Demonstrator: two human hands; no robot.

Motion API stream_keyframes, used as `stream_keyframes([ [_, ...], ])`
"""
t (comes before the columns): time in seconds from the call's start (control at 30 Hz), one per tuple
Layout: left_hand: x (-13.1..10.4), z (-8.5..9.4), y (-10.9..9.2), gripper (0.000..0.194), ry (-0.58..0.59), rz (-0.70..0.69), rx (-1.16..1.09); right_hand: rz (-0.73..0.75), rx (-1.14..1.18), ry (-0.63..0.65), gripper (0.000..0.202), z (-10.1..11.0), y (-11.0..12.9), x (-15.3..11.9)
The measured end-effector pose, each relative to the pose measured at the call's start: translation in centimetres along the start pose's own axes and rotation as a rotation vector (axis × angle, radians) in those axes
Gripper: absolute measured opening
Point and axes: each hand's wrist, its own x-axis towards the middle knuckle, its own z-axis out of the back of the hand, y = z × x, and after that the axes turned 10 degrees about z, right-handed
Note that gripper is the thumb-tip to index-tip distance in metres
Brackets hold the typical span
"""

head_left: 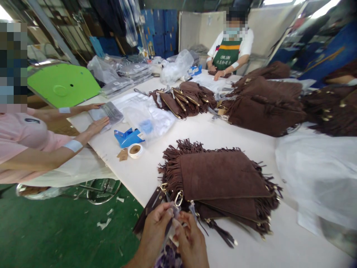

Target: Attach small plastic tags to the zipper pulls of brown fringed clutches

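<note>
A stack of dark brown fringed suede bags (220, 175) lies on the table in front of me. At its near left corner hangs a gold clasp (179, 198). Just below the clasp, my left hand (156, 225) pinches a crumpled piece of clear plastic wrap (175, 210) between thumb and fingers. My right hand (191, 238) is closed on the lower part of the same wrap, fingertips close to the left hand's. What the wrap covers is hidden. A brown strap with a tassel (223, 232) hangs out to the right of my hands.
Left, a person in pink (36, 130) handles a plastic-bagged item (110, 113). A blue tape dispenser (128, 137) and tape roll (135, 150) lie mid-table. More brown bags (267, 108) are piled right. Another person in a green apron (228, 54) works at the far end.
</note>
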Motion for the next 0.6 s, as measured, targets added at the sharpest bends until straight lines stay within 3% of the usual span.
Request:
stream_keyframes([
  [0.13, 0.5, -0.1, -0.5, 0.045, 0.049, 0.031, 0.018, -0.047, 0.116, 0.001, 0.038, -0.3, 0.2, 0.4],
  [0.3, 1.7, -0.7, -1.3, 0.037, 0.076, -0.016, 0.024, 0.159, -0.221, 0.081, 0.043, 1.7, 0.9, 1.0],
  [0.37, 1.8, -0.9, -1.2, 0.035, 0.091, -0.031, 0.044, 0.175, -0.325, 0.112, 0.041, 2.8, 1.7, 1.5],
  [0.5, 1.6, -0.4, -0.4, 0.033, 0.164, -0.050, 0.069, 0.163, -0.334, 0.209, 0.037, 3.9, 3.2, 2.6],
  [0.6, 0.8, 0.8, -0.1, 0.031, 0.126, -0.094, 0.137, 0.191, -0.354, 0.200, 0.037, 3.6, 3.5, 2.9],
])
